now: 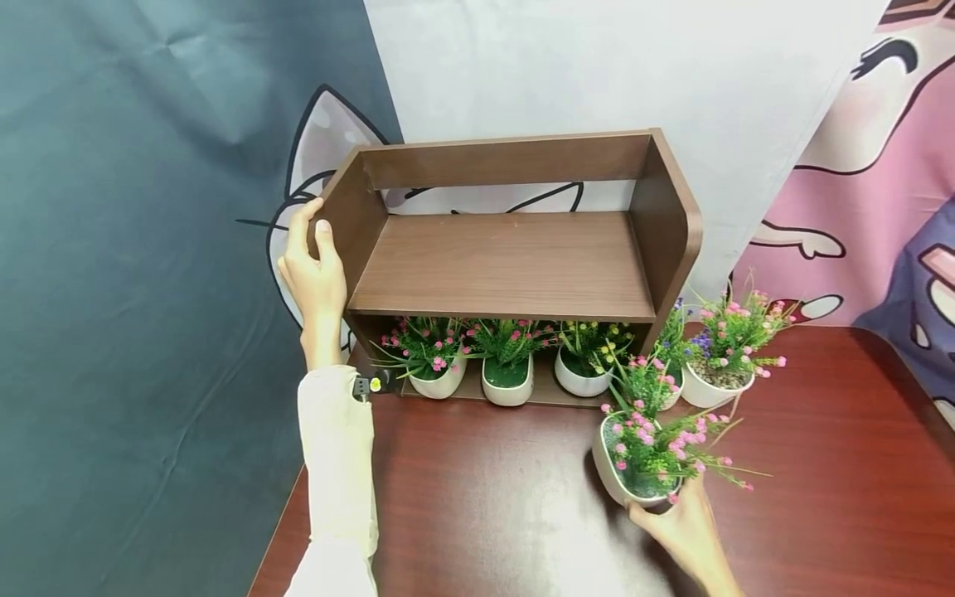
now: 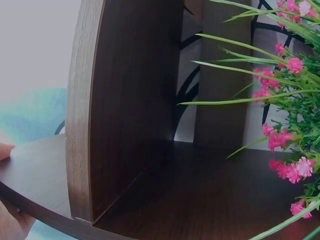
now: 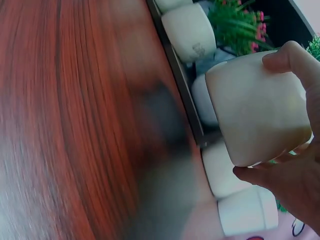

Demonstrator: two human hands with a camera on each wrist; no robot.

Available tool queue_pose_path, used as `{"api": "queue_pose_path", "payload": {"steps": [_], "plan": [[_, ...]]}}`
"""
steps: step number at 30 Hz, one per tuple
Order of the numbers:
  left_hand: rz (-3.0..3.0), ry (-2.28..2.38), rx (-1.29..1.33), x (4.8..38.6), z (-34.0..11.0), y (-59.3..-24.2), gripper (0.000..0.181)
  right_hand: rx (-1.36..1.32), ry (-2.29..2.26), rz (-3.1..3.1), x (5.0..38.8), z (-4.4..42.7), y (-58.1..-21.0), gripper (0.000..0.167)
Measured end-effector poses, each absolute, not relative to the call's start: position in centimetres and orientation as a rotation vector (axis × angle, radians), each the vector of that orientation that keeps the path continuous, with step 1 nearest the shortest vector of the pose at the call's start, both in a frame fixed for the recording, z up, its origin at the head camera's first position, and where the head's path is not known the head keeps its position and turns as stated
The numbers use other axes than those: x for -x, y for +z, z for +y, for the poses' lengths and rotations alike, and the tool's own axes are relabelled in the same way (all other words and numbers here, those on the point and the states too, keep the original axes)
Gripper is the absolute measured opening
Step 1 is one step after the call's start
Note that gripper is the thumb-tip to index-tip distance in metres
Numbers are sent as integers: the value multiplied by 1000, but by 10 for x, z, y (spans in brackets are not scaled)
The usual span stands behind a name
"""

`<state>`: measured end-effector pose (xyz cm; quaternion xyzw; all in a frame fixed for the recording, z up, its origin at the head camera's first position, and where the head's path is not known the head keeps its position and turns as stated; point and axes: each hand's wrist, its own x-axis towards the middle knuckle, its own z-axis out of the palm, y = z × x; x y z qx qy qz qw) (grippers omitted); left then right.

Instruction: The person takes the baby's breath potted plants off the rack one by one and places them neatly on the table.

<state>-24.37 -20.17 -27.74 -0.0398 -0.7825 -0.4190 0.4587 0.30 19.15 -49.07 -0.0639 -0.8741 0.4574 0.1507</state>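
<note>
- Right grip [image 1: 681, 524], a person's bare hand, is clamped on a white pot [image 3: 260, 107], thumb on one side and fingers on the other.
- This held pot sits tilted over the near right part of the scene, just nearer than the right end of the shelf unit [image 1: 507, 261]; it contains a grey-green bed and a bushy plant with pink flowers [image 1: 640, 419].
- Left grip [image 1: 317, 274] holds the shelf unit's left side panel [image 1: 354, 220] between thumb and fingers, near its far upper corner.
- Three white pots stand in a row in the unit's lower compartment, along its near edge.
- Left pot [image 1: 440, 385]: green grassy leaves and pink flowers, some leaves reaching out past the rim.
- Middle pot [image 1: 509, 393]: a green bed, long leaves and deep pink flowers.
- Yellow-flowered pot [image 1: 584, 384]: at the right of the row, with a dark green bed.
- Two more pots stand just right of the unit on the reddish-brown table [image 1: 507, 497].
- Gravel pot [image 1: 703, 394]: farther right of the two, filled with beige gravel and pink-flowered stems.
- Blue-flowered pot [image 1: 673, 398]: between the gravel pot and the unit, partly hidden by the held plant.
</note>
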Motion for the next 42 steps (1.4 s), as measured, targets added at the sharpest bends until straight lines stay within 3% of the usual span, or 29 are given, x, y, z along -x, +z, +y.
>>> {"api": "queue_pose_path", "payload": {"steps": [17,28,42], "plan": [[-1939,-1040,86,242,-202,-276,31,395,1278,-2474,-8,227,-499,93],[-1927,-1023,108,243,-203,-277,31,548,1293,-2447,-11,259,-502,105],[-1921,-1038,98,242,-202,-277,31,738,1247,-2332,-14,291,-504,97]]}}
